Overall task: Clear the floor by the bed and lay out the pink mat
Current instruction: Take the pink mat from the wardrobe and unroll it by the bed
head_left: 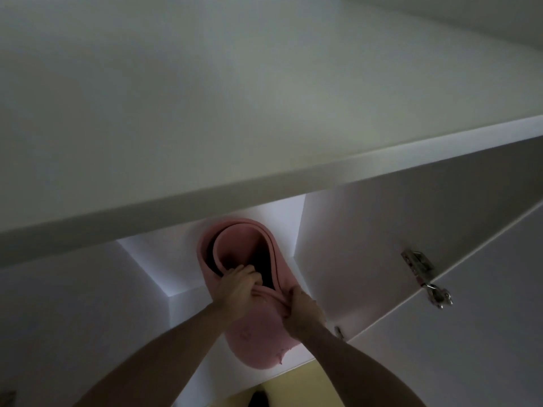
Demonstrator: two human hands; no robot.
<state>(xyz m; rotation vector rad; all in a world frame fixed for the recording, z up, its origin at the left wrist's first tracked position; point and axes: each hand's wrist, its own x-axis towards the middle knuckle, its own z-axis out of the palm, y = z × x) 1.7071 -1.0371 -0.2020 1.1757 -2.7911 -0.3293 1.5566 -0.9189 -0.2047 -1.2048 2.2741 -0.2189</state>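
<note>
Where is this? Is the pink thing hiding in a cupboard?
Probably yes: it looks like the inside of a white wardrobe or closet in a home. A white shelf sits overhead, an open door carries a metal hinge, and both hands, left hand and right hand, grip the rolled pink mat inside.

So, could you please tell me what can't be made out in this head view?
- Pink mat: its lower end is hidden by both forearms.
- Left hand fingers: tips hidden inside the roll.
- Floor: mostly cut off by the bottom edge.
- Bed: out of frame.
</note>
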